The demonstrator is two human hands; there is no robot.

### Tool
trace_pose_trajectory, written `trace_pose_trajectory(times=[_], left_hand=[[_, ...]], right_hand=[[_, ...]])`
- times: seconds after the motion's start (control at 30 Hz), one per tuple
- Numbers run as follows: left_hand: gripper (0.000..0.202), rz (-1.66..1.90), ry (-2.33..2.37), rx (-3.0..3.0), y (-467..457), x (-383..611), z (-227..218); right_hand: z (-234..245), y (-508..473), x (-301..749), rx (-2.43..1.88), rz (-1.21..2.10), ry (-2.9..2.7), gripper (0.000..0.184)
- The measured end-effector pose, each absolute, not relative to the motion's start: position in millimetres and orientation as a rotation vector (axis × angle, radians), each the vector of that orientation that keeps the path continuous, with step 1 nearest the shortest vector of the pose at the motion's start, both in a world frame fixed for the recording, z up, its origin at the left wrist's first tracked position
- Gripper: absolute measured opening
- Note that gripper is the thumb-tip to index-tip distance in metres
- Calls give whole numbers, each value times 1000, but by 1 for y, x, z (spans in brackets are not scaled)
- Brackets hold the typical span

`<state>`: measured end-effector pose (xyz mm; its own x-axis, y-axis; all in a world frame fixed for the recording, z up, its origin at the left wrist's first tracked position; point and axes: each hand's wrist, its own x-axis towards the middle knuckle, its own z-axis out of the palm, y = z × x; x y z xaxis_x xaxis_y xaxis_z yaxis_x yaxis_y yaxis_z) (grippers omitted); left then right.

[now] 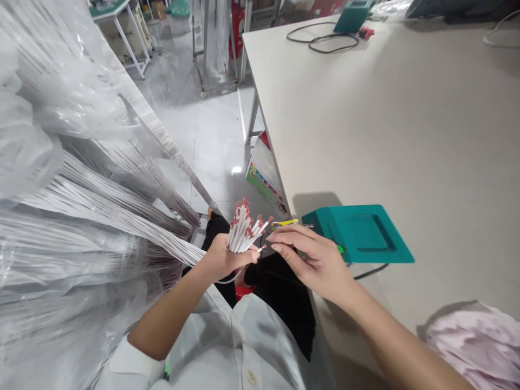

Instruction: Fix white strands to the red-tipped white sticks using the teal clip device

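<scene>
My left hand (222,255) is closed round a bundle of thin white wires (244,227) with reddish-brown tips, held upright and fanned out. My right hand (309,254) reaches toward the bundle, its fingers pinched on one single white wire (260,249) at the bundle's right side. Both hands hover over my lap, just off the front left corner of a grey table (406,135). A small teal machine (361,233) sits on the table right behind my right hand, with a yellow-handled tool (285,222) sticking out at its left.
Long bundles of white wires in clear plastic (81,189) hang on a rack at my left. A pink cloth (475,341) lies at the table's near right. A second teal device (352,15) and a black cable (325,40) lie at the far end. A coloured box (264,181) stands on the floor.
</scene>
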<state>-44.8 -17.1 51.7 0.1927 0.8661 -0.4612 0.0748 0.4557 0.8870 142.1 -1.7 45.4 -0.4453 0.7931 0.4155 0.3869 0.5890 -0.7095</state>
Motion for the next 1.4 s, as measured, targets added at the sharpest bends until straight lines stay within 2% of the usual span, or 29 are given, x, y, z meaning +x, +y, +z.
trace_pose_trajectory(times=[0.5, 0.73, 0.87, 0.97, 1.1, 1.2, 1.4], left_hand=[[8, 677, 1095, 1156, -21, -60, 49], [15, 755, 1056, 966, -23, -66, 52], [21, 904, 1046, 769, -24, -62, 44], [22, 970, 1076, 768, -24, -56, 40], [17, 988, 1311, 898, -28, -47, 40], [11, 991, 1464, 976, -33, -40, 43], [13, 914, 1443, 1024, -36, -39, 45]], right_hand=[[62, 11, 134, -654, 1035, -2316, 12], [48, -6, 114, -722, 1332, -1681, 5], [32, -14, 96, -787, 1601, -1251, 13], [24, -15, 88, -864, 1673, -1022, 21], [20, -16, 85, -1018, 1569, -976, 22], [20, -18, 88, -1110, 1374, -1106, 18], [20, -18, 99, -1065, 606, -1747, 12]])
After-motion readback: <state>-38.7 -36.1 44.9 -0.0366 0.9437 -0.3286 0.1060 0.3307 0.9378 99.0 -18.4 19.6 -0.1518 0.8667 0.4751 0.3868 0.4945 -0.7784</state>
